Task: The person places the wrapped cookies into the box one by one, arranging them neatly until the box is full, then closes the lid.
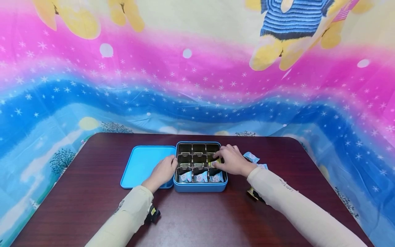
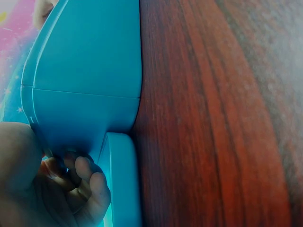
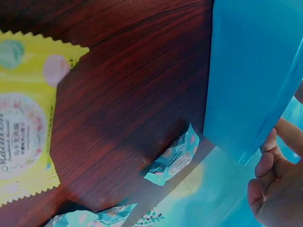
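- My right grip (image 1: 230,160) is closed in a thumb-and-finger pinch on a yellow packet (image 1: 211,164), at the right-hand compartment of the middle row in the blue box (image 1: 200,187).
- The pinch comes from the box's right side; I judge this suits a narrow pocket, since only fingertips need enter.
- Yellow packet: fingers hide most of it. The visible strip slants slightly, its right part farther from me; long axis seems to run left to right, though I cannot confirm this.
- My left grip (image 1: 162,171) holds the box's left rim, fingers curled against the outer wall. Presumably this steadies the box against the other side's work.
- Lid (image 1: 143,165) lies flat on the bench (image 1: 197,219), just beside the box's left wall; likely parked there to leave the opening free.
- Near row: three blue packets (image 1: 201,177), one per compartment, printed faces towards me, long axes roughly left to right. The dividers probably keep them from sliding together.
- On the bench right of the box: a loose blue packet (image 3: 175,158), lying aslant, and a loose yellow packet (image 3: 23,127) with jagged ends, nearer me. Probably set within easy reach of the right side.
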### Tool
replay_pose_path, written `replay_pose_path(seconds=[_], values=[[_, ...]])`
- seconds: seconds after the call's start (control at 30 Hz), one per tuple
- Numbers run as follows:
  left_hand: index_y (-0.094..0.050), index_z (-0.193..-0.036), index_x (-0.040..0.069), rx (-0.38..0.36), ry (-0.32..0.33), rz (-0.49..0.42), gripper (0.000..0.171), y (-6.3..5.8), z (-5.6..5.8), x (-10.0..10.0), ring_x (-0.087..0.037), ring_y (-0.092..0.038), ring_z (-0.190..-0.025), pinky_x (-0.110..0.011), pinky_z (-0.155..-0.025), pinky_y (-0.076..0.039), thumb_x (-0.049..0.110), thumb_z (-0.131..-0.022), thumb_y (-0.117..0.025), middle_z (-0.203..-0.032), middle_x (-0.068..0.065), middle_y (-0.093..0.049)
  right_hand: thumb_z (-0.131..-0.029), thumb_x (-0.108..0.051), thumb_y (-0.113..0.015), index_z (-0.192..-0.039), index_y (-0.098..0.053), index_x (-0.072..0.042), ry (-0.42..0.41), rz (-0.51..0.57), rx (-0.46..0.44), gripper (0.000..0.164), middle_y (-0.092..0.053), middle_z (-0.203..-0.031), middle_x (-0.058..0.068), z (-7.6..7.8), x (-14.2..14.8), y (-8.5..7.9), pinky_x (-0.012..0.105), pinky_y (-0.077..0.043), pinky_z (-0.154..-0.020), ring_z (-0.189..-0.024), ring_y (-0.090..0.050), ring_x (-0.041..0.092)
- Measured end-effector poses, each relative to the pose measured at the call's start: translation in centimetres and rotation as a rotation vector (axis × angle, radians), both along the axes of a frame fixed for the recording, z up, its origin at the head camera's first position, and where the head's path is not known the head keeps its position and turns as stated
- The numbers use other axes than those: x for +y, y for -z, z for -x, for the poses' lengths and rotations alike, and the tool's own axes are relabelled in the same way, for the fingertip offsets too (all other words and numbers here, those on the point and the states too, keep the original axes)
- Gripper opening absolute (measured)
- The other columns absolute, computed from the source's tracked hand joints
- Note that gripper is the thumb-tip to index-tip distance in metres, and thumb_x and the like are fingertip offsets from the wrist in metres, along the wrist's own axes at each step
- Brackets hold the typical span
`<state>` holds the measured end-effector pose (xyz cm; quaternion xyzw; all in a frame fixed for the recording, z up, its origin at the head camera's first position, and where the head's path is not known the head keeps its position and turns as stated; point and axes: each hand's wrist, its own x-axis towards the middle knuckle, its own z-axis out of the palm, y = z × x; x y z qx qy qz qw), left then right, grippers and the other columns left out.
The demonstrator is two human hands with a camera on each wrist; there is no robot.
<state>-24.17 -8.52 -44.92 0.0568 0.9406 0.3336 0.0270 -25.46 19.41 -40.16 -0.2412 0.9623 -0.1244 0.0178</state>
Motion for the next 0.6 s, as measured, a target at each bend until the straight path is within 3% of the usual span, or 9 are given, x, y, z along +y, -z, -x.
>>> replay_pose_path(seconds=[0.33,0.6], values=[[-0.052,-0.085,0.013,0.003,0.001,0.009,0.029,0.1,0.0,0.1,-0.02,-0.047,-0.062,-0.033,-0.059,-0.037,0.027,-0.108,-0.04,-0.071,-0.005,-0.047,-0.094,-0.034,-0.071,-0.115,-0.075,-0.016,0.041,0.094,-0.039,0.028,-0.066,-0.099,0.0,-0.1,0.8,0.1,0.044,-0.031,-0.087,-0.091,-0.048,0.016],[-0.053,-0.085,0.013,0.016,0.0,0.012,0.028,0.2,0.0,0.0,-0.02,-0.048,-0.063,-0.034,-0.06,-0.038,0.027,-0.107,-0.041,-0.071,-0.005,-0.047,-0.095,-0.032,-0.07,-0.112,-0.076,-0.016,0.046,0.15,-0.025,0.024,-0.065,-0.097,-0.002,-0.2,1.6,0.0,0.046,-0.031,-0.09,-0.096,-0.052,0.024]])
